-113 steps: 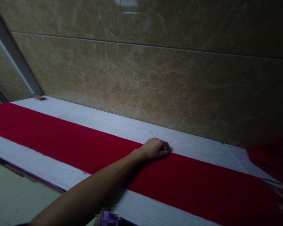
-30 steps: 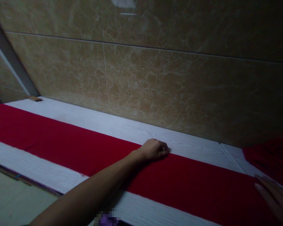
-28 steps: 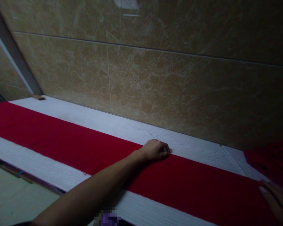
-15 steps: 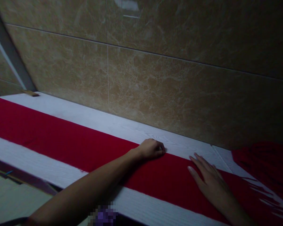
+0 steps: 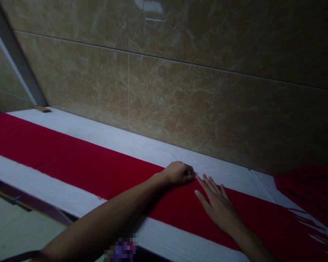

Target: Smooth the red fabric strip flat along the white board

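Note:
A long red cloth (image 5: 71, 149) with a fringed right end lies flat along a white wood-grain surface (image 5: 120, 140). My left hand (image 5: 179, 173) rests on its far edge, closed, with thumb and fingers pinched together. A tiny pale bit (image 5: 196, 175) shows at those fingertips; what it is, I cannot make out. My right hand (image 5: 217, 202) lies open on the cloth just to the right, fingers stretched out and their tips close to the left hand's. The left forearm covers part of the cloth.
Behind the surface rises a brown marbled tile wall (image 5: 164, 98). A bunched dark red cloth (image 5: 311, 193) lies at the far right. At the far left corner sits a small brown block (image 5: 42, 108) beside a grey post (image 5: 20, 58). Pale floor (image 5: 13, 229) shows below.
My right hand has slid left along the cloth until its fingertips are close to my left hand. The left hand stays closed at the far edge. The view has shifted slightly.

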Tool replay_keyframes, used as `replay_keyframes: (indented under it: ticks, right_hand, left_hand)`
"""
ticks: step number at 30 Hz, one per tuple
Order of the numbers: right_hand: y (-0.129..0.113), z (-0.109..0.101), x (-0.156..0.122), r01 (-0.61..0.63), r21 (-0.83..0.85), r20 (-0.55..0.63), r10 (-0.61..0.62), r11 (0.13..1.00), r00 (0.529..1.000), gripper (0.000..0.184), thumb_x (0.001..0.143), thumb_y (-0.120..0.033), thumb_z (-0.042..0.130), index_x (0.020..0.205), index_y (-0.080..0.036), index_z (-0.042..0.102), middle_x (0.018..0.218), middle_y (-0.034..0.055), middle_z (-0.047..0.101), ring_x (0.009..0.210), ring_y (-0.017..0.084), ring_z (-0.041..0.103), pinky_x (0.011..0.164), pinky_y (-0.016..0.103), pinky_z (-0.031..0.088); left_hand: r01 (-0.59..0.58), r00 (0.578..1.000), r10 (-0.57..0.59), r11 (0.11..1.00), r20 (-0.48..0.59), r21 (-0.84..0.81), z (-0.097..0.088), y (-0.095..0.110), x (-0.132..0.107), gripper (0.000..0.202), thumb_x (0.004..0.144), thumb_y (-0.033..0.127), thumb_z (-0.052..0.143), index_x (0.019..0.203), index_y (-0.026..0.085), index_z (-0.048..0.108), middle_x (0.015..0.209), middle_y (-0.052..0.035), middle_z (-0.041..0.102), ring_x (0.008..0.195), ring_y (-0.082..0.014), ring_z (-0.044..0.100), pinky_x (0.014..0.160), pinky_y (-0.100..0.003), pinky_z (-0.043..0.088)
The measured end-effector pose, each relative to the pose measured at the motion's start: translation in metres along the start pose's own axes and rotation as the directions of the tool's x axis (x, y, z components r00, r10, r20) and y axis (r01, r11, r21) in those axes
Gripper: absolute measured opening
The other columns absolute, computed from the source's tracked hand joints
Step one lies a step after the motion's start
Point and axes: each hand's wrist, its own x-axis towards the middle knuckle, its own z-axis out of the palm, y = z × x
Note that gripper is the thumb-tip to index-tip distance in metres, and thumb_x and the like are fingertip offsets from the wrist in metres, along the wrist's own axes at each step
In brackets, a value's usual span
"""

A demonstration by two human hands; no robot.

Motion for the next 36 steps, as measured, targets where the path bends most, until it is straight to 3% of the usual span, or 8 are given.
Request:
replay_keyframes:
  ticks: [9, 15, 31, 36]
  right_hand:
    - [0.001, -0.011, -0.015, 0.009, 0.036, 0.041, -0.011, 0.999, 0.999, 0.065, 0.103, -0.057, 0.033, 0.155, -0.02, 0.041, 0.165, 0.0072, 0.027, 0.154, 0.027, 0.019, 0.125, 0.059, 0.012]
    - [0.018, -0.03, -0.041, -0.046, -0.006, 0.087, 0.046, 0.999, 0.995, 0.062, 0.105, -0.056, 0.031, 0.157, -0.023, 0.038, 0.166, 0.0039, 0.023, 0.155, 0.025, 0.016, 0.125, 0.056, 0.014]
    - [0.141, -0.035, -0.094, -0.173, -0.038, -0.035, 0.171, 0.984, 0.985, 0.055, 0.103, -0.046, 0.034, 0.153, -0.024, 0.046, 0.162, 0.0085, 0.036, 0.152, 0.026, 0.027, 0.123, 0.063, 0.016]
    - [0.18, -0.035, -0.105, -0.224, -0.069, -0.087, 0.218, 0.972, 0.972, 0.056, 0.103, -0.046, 0.031, 0.152, -0.023, 0.047, 0.16, 0.0107, 0.039, 0.151, 0.028, 0.03, 0.12, 0.064, 0.022]
  left_hand:
    - [0.011, 1.0, -0.011, 1.0, 0.008, -0.022, 0.001, -0.001, 0.0, 0.023, 0.092, 0.032, 0.061, 0.108, 0.024, 0.076, 0.099, -0.0036, 0.078, 0.089, -0.0194, 0.071, 0.075, -0.024, 0.048]
    - [0.002, 1.0, -0.002, 0.997, 0.0, -0.08, 0.004, -0.003, 0.001, 0.025, 0.092, 0.034, 0.056, 0.103, 0.023, 0.076, 0.094, -0.0041, 0.078, 0.083, -0.0188, 0.071, 0.07, -0.023, 0.045]
    - [0.07, 0.997, -0.066, 0.992, 0.043, -0.102, 0.003, 0.002, 0.003, 0.03, 0.091, 0.039, 0.051, 0.103, 0.025, 0.075, 0.092, -0.0032, 0.077, 0.084, -0.0203, 0.07, 0.071, -0.024, 0.044]
    - [0.074, 0.997, -0.071, 0.992, 0.031, -0.101, 0.004, 0.002, 0.003, 0.032, 0.091, 0.041, 0.051, 0.102, 0.024, 0.075, 0.092, -0.0036, 0.077, 0.083, -0.0199, 0.069, 0.071, -0.024, 0.044]
